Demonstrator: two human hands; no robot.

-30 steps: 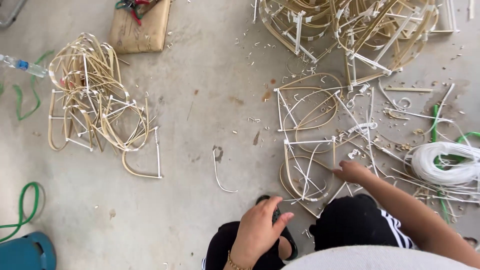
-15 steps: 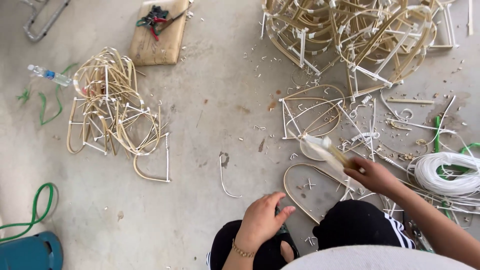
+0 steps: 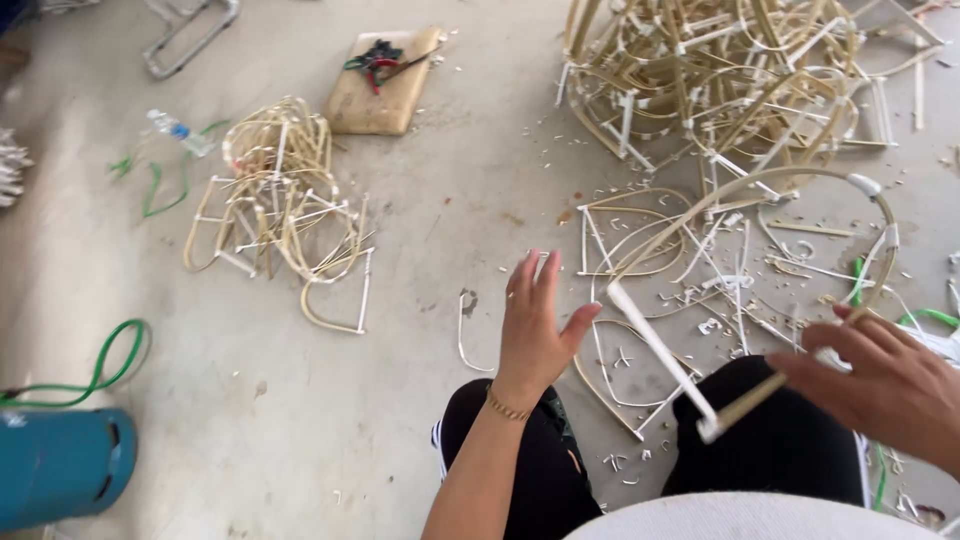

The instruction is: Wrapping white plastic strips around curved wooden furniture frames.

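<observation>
While right hand (image 3: 885, 375) grips rattan frame (image 3: 760, 195); left hand (image 3: 535, 325) open just beside.

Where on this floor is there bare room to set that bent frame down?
Bare concrete lies between the small rattan pile, the green hose and the left hand. The right hand holds the rattan frame over a crowded side: the big frame heap and scraps.
</observation>
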